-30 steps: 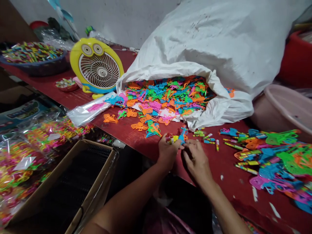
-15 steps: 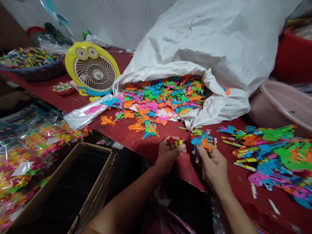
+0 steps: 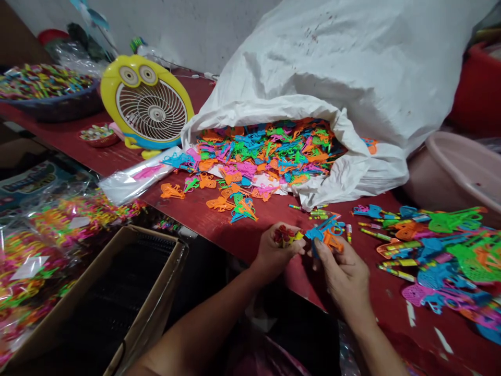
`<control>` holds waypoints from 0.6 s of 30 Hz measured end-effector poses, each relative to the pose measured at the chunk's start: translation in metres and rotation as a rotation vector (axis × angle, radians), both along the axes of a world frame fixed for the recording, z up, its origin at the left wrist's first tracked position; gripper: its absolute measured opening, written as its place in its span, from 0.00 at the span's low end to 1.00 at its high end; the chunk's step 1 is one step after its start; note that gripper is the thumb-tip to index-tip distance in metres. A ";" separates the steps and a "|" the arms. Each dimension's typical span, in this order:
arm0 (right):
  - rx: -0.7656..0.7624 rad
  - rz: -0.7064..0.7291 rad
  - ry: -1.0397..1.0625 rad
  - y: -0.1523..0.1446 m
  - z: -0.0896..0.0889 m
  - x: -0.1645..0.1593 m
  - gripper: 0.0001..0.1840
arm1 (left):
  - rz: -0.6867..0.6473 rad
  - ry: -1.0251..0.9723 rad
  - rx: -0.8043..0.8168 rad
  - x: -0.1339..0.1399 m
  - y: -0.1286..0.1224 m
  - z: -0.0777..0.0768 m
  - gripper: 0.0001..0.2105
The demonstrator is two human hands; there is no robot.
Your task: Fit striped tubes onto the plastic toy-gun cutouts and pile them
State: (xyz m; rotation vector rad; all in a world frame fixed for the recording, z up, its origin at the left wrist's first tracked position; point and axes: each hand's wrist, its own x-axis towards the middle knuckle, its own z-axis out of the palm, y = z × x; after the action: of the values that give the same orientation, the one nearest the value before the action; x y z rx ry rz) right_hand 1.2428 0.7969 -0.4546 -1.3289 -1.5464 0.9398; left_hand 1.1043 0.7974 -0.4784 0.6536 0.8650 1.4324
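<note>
My left hand (image 3: 270, 256) is closed around a bundle of small tubes (image 3: 284, 236) whose red and yellow ends point up. Just to the right, my right hand (image 3: 348, 277) pinches flat plastic toy pieces, a blue one (image 3: 324, 227) and an orange one (image 3: 333, 242), between thumb and fingers. The two hands are close together over the near edge of the red table (image 3: 219, 230). Beyond them, more plastic pieces (image 3: 270, 151) in orange, blue, green and pink spill from a big white sack (image 3: 352, 68). Part of the tubes is hidden by my left fingers.
On the right lie toy pieces paired with wrapped tubes (image 3: 403, 263), before a pink basin (image 3: 462, 162). A yellow fan (image 3: 152, 112), a small red dish (image 3: 97, 137) and a tub of tubes (image 3: 50, 107) stand left. Below are a cardboard box (image 3: 156, 292) and filled bags (image 3: 47, 261).
My left hand with the tubes has come slightly closer to the pieces in my right hand. The view has shifted a little. Both hands keep their hold.
</note>
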 end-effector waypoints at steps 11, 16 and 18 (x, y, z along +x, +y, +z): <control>0.035 -0.125 -0.010 -0.008 -0.007 -0.016 0.13 | 0.075 0.065 0.024 0.007 0.001 -0.011 0.12; 0.099 -0.137 -0.184 -0.010 -0.010 -0.017 0.13 | 0.140 0.199 0.051 0.008 -0.001 -0.016 0.09; 0.105 -0.137 -0.217 -0.011 -0.008 -0.019 0.14 | 0.164 0.256 0.078 0.008 -0.002 -0.018 0.08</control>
State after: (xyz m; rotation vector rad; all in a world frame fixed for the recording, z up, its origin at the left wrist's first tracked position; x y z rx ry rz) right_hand 1.2241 0.7859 -0.4631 -1.4789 -1.6194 0.6373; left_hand 1.1127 0.7953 -0.4960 0.8541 1.0866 1.5576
